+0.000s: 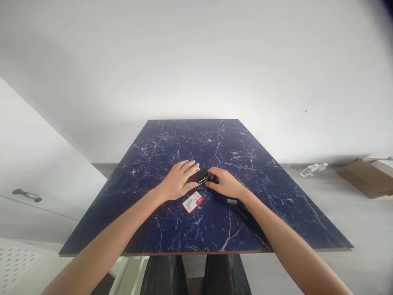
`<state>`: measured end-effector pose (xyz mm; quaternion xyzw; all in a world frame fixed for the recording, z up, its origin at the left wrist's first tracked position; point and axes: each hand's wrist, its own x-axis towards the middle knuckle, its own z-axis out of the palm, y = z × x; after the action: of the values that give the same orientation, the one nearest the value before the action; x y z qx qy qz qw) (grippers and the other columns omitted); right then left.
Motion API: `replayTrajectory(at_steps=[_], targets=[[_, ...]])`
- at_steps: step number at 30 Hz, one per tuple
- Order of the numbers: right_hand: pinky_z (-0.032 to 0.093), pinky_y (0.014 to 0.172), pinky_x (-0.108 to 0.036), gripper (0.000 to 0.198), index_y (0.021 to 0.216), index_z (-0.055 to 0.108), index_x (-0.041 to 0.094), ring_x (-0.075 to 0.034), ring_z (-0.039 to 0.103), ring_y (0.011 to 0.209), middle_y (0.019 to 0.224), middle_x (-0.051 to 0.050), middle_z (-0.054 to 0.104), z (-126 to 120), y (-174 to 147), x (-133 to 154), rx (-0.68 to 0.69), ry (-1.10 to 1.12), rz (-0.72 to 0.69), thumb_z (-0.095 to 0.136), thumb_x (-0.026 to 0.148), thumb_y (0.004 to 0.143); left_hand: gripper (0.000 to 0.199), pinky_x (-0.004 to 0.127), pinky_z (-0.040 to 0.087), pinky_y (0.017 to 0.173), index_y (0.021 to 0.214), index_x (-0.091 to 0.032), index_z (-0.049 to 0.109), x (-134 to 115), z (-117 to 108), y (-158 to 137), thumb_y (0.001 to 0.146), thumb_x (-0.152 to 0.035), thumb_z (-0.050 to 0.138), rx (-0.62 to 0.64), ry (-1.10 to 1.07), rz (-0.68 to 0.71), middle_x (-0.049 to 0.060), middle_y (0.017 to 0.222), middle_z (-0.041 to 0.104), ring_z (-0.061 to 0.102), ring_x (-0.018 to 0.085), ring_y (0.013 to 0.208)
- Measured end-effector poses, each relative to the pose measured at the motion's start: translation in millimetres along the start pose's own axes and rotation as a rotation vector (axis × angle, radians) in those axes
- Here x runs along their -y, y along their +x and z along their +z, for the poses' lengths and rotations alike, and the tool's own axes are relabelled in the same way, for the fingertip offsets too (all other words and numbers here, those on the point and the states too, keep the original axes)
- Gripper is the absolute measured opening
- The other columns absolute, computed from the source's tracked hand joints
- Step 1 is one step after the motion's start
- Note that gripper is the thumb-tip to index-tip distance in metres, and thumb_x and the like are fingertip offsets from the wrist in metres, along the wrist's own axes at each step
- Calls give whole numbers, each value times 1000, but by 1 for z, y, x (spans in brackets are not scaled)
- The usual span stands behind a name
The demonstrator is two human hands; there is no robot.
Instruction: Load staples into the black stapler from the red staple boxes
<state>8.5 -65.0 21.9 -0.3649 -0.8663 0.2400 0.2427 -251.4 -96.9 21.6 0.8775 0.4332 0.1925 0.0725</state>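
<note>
A black stapler (pixel 199 176) with a shiny metal strip along its near side lies between my hands on the dark blue table. Across its left end is my left hand (pixel 181 180), thumb on the near side and fingers stretched along the far side, steadying it. My right hand (pixel 221 180) curls its thumb and fingers around the right end; what its fingertips pinch there is partly hidden. Just in front of the stapler lies a small white and red staple box (pixel 193 202). A small pale strip (pixel 232 201) rests beside my right wrist.
The blue marble-patterned table (pixel 196 143) reaches toward a white wall (pixel 196 61). Right of it, on the floor, are a clear plastic bottle (pixel 310 169) and an open cardboard box (pixel 362 178). A white cabinet with a dark handle (pixel 27 195) stands left.
</note>
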Motion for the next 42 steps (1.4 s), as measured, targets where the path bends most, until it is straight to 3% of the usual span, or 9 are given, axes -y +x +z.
replayTrajectory(at_steps=[6, 12, 15, 21, 25, 28, 35, 39, 42], targets=[[43, 69, -29, 17, 100, 62, 22, -17, 61, 76, 89, -2, 67, 6, 4, -4, 0, 46, 99, 64, 35, 89, 69, 60, 22, 119, 160, -25, 27, -2, 0, 0, 101, -60, 35, -23, 129, 3, 10, 163, 30, 22, 39, 150], [46, 73, -31, 19, 99, 66, 22, -19, 63, 80, 93, -3, 70, -4, 3, -8, 60, 56, 86, 61, 39, 91, 49, 56, 31, 116, 145, -23, 51, -2, 0, -3, 105, -43, 33, -92, 86, 39, 10, 149, 51, 38, 32, 140], [49, 77, -33, 20, 104, 67, 24, -20, 65, 84, 97, -3, 72, -23, -2, -20, 123, 51, 126, 59, 39, 93, 44, 55, 38, 111, 134, -23, 61, 2, -4, -6, 99, -47, 49, -43, 8, 73, 11, 143, 56, 43, 33, 135], [52, 78, -37, 33, 115, 66, 25, -25, 66, 92, 111, -9, 71, -58, -48, -26, 30, -113, 310, 61, 47, 91, 37, 50, 46, 105, 116, -22, 70, 8, -9, -8, 84, -40, 67, -51, -49, 86, 10, 130, 63, 50, 31, 124], [54, 74, -37, 30, 109, 71, 28, -25, 66, 90, 112, -8, 69, -50, -84, -6, 186, -85, 228, 63, 50, 90, 36, 50, 48, 104, 118, -21, 70, 7, -8, -8, 85, -38, 66, -30, -74, 91, 10, 127, 65, 52, 30, 121], [53, 79, -40, 25, 100, 71, 27, -26, 65, 92, 107, -8, 69, -41, -92, 2, 162, -45, 173, 56, 45, 95, 36, 50, 48, 104, 122, -22, 67, 3, -8, -8, 89, -35, 63, -38, -110, 76, 10, 127, 65, 53, 29, 121], [55, 80, -39, 31, 98, 63, 23, -22, 69, 83, 90, -5, 73, -35, -36, -12, -246, 308, 305, 64, 54, 89, 31, 48, 46, 104, 125, -25, 67, 4, -9, -8, 96, -29, 57, -52, -80, 123, 9, 124, 67, 53, 28, 121], [57, 89, -39, 35, 86, 63, 22, -22, 71, 85, 86, -4, 73, -26, 2, -29, -306, 702, 396, 83, 47, 72, 37, 45, 51, 96, 130, -26, 64, 10, -7, -10, 96, -40, 59, -51, -109, 19, 10, 119, 67, 53, 27, 118], [57, 94, -38, 38, 86, 64, 22, -25, 72, 96, 90, -6, 74, -22, 4, -38, -323, 897, 490, 89, 40, 64, 41, 43, 52, 91, 132, -25, 63, 11, -5, -11, 96, -44, 58, -31, -137, -44, 11, 118, 65, 54, 28, 115]])
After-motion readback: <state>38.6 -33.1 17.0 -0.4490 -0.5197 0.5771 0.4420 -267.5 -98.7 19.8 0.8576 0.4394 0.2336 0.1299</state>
